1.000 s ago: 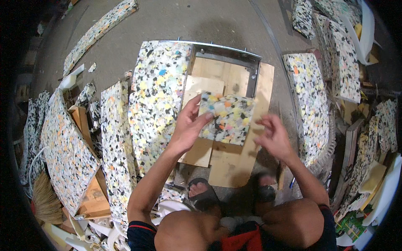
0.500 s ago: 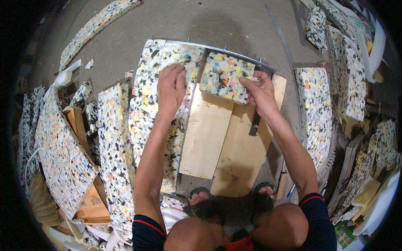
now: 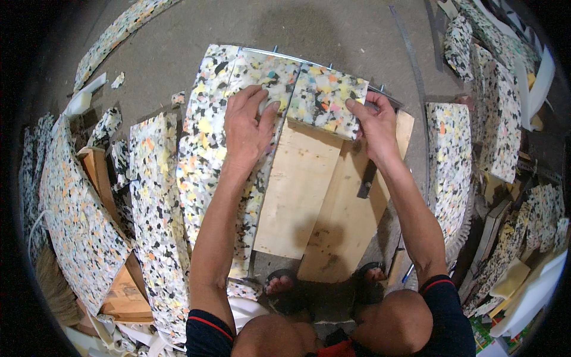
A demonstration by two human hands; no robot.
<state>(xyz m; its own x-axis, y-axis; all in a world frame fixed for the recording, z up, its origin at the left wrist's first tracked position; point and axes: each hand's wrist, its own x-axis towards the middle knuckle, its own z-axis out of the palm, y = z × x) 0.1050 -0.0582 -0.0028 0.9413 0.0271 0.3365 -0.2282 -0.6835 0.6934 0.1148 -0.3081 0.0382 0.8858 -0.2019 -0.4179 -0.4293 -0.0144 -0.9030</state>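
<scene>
two hands on speckled foam: left hand (image 3: 247, 128) spread flat, pinning the long multicoloured rebonded foam slab (image 3: 223, 149); right hand (image 3: 373, 125) grips the small square speckled foam block (image 3: 327, 98), butted beside it atop pale plywood boards (image 3: 309, 196), likely for alignment.

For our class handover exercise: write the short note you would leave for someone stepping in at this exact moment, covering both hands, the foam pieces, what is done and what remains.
Left hand: flat on the long foam strip, fingers at the seam.
Right hand: gripping the right edge of the small foam block.
The block sits at the far end of the wooden boards, against the metal frame, beside the strip.
Done: block placed in the far corner.
Left: most of the boards are bare; more foam pieces lie around.
</scene>
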